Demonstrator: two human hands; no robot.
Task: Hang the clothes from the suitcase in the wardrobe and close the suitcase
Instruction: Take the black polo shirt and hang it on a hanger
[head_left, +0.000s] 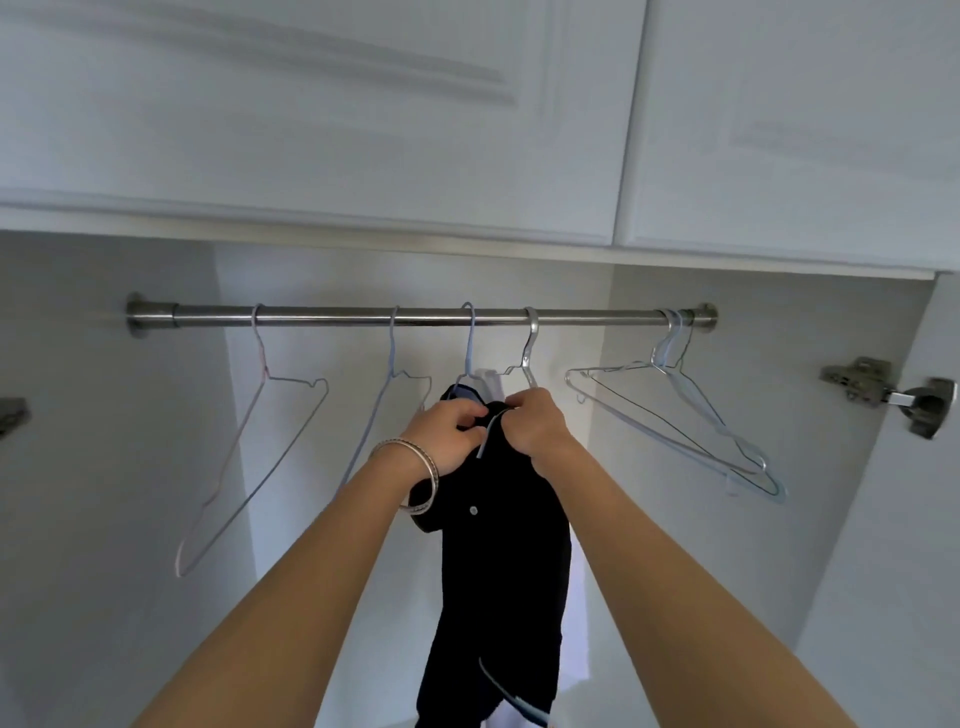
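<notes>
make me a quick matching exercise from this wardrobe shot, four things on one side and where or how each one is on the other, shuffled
Things:
1. black garment
2. bracelets
3. bunched hangers
4. door hinge

Places or states:
A. hooked together at the right end of the rail
B. fixed to the wardrobe's right side panel
C. gripped at its top by both the left hand and the right hand
D. around the left wrist

Pairs: 1-C, 2-D, 3-A, 4-B
</notes>
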